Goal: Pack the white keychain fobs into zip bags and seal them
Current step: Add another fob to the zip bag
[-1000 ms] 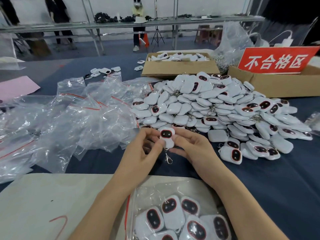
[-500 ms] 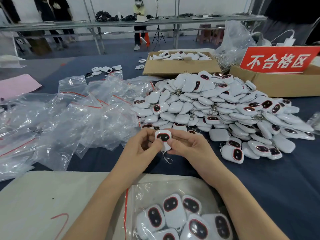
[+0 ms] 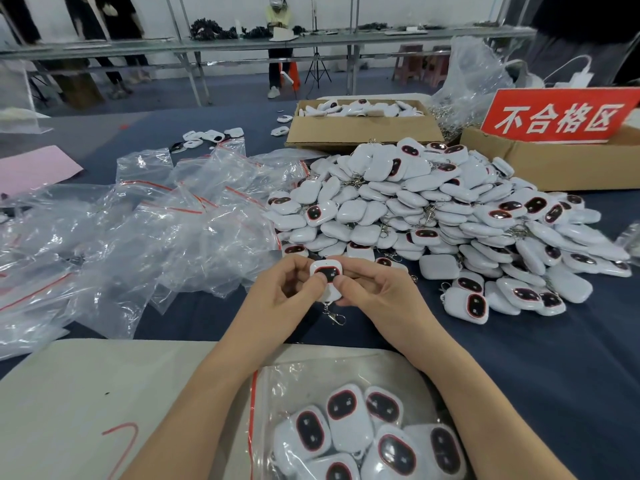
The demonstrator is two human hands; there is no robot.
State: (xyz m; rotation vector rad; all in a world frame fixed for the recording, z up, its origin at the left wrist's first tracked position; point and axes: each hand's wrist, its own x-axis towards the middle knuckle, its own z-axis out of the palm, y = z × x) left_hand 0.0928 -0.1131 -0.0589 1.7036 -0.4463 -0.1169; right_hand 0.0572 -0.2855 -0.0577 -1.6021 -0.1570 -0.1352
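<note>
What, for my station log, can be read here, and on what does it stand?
"不合格区": white characters on the red sign, which stands at the cardboard box.
The fobs: marks on the dark faces, too small to read.
The zip bags: no print shows.

The left hand and right hand are bare, as are both forearms, with short, plain fingernails.

A heap of white plastic keychain fobs lay on the dark blue table, with clear plastic zip bags to its left and 2 brown cardboard boxes behind it. Before the heap, the left hand and right hand held 1 fob. Nearer, a filled clear zip bag lay on a beige mat.
</note>
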